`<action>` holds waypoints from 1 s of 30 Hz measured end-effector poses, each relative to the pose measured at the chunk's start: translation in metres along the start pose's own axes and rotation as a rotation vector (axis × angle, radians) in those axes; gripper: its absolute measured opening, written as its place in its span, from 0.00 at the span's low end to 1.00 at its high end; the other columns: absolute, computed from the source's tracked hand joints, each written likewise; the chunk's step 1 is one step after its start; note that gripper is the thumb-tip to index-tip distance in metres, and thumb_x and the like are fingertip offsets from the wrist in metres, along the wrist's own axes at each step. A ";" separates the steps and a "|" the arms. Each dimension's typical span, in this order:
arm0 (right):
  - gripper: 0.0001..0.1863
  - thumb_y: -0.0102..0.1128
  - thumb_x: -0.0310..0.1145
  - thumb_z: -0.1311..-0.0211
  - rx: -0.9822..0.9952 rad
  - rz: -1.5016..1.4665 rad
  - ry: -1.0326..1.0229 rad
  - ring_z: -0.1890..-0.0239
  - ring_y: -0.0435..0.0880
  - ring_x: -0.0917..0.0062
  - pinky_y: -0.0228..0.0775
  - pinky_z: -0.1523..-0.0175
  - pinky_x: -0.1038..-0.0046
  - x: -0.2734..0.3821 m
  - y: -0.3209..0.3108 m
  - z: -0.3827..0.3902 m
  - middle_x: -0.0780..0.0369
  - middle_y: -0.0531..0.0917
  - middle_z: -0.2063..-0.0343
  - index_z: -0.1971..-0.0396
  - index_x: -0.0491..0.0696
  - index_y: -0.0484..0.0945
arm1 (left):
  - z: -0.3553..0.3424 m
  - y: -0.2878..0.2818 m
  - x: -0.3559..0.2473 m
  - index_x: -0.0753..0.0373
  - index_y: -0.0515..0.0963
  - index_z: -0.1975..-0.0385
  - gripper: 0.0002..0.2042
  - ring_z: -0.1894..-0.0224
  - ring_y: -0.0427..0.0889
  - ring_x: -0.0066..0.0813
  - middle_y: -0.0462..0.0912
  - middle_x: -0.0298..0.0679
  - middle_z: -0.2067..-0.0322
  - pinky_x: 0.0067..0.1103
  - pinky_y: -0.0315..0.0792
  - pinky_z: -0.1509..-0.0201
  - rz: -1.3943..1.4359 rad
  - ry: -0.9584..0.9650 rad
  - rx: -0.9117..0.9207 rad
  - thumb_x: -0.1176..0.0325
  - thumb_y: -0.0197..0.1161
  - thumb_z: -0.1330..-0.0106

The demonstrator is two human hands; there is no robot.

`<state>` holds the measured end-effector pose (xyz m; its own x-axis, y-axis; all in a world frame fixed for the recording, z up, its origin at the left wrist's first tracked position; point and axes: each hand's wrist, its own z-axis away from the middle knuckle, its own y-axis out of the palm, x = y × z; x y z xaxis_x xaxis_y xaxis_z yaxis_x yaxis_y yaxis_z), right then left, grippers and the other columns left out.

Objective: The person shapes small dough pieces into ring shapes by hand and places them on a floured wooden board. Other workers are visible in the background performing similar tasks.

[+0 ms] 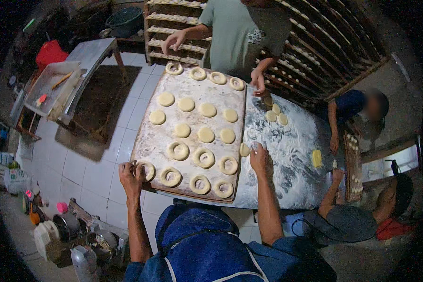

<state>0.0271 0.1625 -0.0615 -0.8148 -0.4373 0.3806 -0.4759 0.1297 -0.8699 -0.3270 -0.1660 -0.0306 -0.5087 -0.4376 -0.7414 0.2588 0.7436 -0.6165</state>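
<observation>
A floured wooden board (167,138) lies on the table in front of me, bearing rows of pale dough. At its near left corner my left hand (131,177) has curled fingers at the outer side of a dough ring (147,172), partly covering it. My right hand (260,160) is bent beside the board's right edge, its fingertips pinching a small dough disc (245,149). Flat discs such as this one (207,110) fill the middle of the board. Rings with hollowed centres line the near rows, and more rings (197,74) line the far edge.
Right of the board, the metal tabletop (291,141) is dusted with flour and holds several discs (276,113) and a yellow block (317,159). A co-worker (246,37) stands opposite; two more people are at the right. Racks (176,30) of dough stand behind. Pots (66,225) sit lower left.
</observation>
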 end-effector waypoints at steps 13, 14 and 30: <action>0.19 0.68 0.31 0.53 0.345 -1.200 0.383 0.68 0.79 0.79 0.72 0.61 0.77 0.012 -0.068 0.018 0.61 0.78 0.72 0.64 0.43 0.71 | 0.095 0.158 -0.222 0.67 0.72 0.52 0.18 0.58 0.78 0.25 0.80 0.43 0.60 0.20 0.71 0.55 0.684 -0.072 0.646 0.65 0.61 0.38; 0.19 0.69 0.31 0.54 0.371 -1.317 0.349 0.68 0.79 0.79 0.72 0.61 0.77 0.021 -0.080 0.023 0.62 0.78 0.71 0.64 0.43 0.71 | 0.102 0.168 -0.231 0.68 0.72 0.52 0.18 0.58 0.78 0.25 0.80 0.42 0.61 0.20 0.71 0.55 0.807 -0.154 0.671 0.65 0.60 0.38; 0.32 0.53 0.40 0.50 0.746 -1.437 0.073 0.60 0.78 0.75 0.70 0.55 0.74 -0.047 -0.158 0.036 0.61 0.75 0.58 0.44 0.43 0.61 | 0.165 0.203 -0.298 0.61 0.65 0.50 0.18 0.67 0.73 0.20 0.75 0.36 0.66 0.20 0.71 0.66 1.175 -0.395 0.972 0.75 0.59 0.40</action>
<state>0.1527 0.1307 0.0462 0.1136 0.2337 0.9656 -0.5782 -0.7748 0.2555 0.0126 0.0322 0.0214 0.5460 -0.0872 -0.8333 0.8262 0.2210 0.5182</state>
